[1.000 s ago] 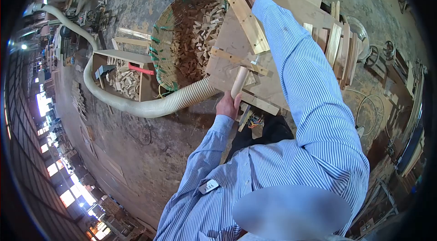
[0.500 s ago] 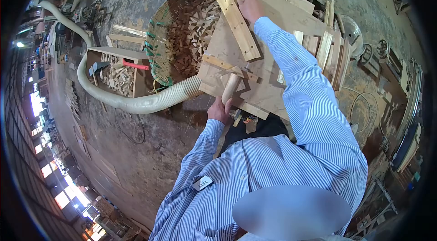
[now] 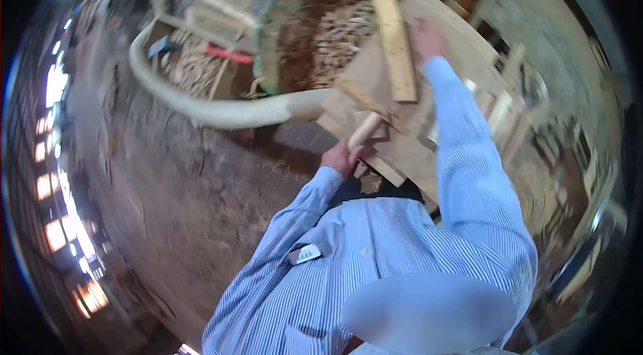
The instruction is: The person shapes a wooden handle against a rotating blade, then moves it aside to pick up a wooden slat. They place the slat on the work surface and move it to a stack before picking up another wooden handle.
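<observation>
Frame heavily motion-blurred; fine detail was lost.

Your left hand was clenched around the lower end of a round wooden handle. The handle ran up and away from that hand onto the plywood board. I could not tell what its far end met.

Your right hand was at full reach, far beyond the left hand, lying on the board just beside a long pale plank. I could not tell how far its fingers were open, or whether they gripped anything.

The plank lay lengthwise on the board, between your 2 hands and nearer the right one. A thinner strip crossed the board just above the handle.

To the left of your left hand, a ribbed pale hose ran up to the board's edge. Beyond it stood a woven basket with wood offcuts inside. Further left was an open crate with a red-handled tool across it.

Below your left hand lay a rough, stained concrete floor. Bright windows lined the far left of the room.
</observation>
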`<state>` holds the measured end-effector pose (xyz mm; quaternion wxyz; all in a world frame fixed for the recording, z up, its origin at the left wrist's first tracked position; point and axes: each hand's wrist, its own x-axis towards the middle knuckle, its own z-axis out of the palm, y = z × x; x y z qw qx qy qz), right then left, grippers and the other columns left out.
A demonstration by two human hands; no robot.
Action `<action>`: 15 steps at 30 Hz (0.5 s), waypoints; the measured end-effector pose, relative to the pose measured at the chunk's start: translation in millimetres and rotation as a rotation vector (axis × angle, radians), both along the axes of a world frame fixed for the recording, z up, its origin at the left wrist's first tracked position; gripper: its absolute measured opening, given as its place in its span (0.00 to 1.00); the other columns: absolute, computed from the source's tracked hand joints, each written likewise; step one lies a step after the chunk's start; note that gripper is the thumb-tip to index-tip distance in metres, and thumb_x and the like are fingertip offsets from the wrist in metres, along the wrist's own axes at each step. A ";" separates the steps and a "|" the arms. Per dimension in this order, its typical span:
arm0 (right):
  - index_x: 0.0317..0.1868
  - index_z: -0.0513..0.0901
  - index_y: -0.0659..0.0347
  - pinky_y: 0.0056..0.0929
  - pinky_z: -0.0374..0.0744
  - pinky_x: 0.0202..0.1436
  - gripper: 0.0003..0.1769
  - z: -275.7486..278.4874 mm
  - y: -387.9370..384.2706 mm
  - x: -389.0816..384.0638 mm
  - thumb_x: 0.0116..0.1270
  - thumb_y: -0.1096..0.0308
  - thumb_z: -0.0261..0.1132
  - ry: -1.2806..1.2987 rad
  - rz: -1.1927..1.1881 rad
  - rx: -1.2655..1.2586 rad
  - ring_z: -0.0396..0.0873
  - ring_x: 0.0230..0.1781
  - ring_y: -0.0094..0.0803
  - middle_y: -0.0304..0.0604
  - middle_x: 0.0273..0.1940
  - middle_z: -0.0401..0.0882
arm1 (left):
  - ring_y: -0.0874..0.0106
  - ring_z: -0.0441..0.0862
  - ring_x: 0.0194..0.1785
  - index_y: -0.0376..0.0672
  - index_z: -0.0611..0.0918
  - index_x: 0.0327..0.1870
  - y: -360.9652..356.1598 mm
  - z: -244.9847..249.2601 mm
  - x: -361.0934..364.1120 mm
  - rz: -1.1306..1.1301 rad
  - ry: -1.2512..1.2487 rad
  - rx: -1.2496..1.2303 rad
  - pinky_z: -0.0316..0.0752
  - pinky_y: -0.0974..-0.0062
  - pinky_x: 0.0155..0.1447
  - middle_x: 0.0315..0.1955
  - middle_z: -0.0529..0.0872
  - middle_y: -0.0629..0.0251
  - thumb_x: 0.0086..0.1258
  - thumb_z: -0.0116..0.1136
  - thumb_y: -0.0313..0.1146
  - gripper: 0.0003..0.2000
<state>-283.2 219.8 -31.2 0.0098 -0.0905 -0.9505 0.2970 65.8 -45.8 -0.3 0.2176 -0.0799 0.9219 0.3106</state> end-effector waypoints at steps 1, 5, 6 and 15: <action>0.57 0.84 0.59 0.50 0.80 0.60 0.23 -31.6 9.0 11.0 0.72 0.50 0.63 0.207 -0.133 -0.216 0.83 0.58 0.55 0.60 0.57 0.84 | 0.42 0.86 0.44 0.39 0.77 0.52 -4.7 -2.5 3.6 -0.003 -0.012 0.014 0.81 0.50 0.48 0.36 0.88 0.41 0.76 0.56 0.59 0.27; 0.34 0.79 0.63 0.33 0.80 0.36 0.14 -29.9 45.5 61.8 0.75 0.65 0.52 0.433 -0.528 -0.970 0.77 0.30 0.35 0.44 0.33 0.78 | 0.40 0.86 0.45 0.38 0.75 0.49 -17.8 -7.8 13.3 -0.033 -0.001 0.035 0.80 0.48 0.50 0.39 0.87 0.41 0.77 0.53 0.62 0.28; 0.34 0.79 0.63 0.33 0.80 0.36 0.14 -12.0 17.7 69.0 0.75 0.65 0.52 0.417 -0.492 -0.988 0.77 0.30 0.35 0.44 0.33 0.78 | 0.40 0.86 0.45 0.38 0.75 0.48 -18.6 -10.3 12.7 -0.055 -0.028 0.015 0.80 0.47 0.50 0.40 0.87 0.41 0.77 0.52 0.62 0.29; 0.67 0.79 0.67 0.25 0.80 0.39 0.30 158.1 -244.1 199.8 0.73 0.56 0.72 0.053 0.475 -0.745 0.85 0.33 0.27 0.45 0.40 0.88 | 0.42 0.86 0.47 0.39 0.76 0.50 -21.9 -8.8 18.2 -0.012 0.020 0.074 0.80 0.49 0.52 0.41 0.88 0.41 0.76 0.55 0.58 0.26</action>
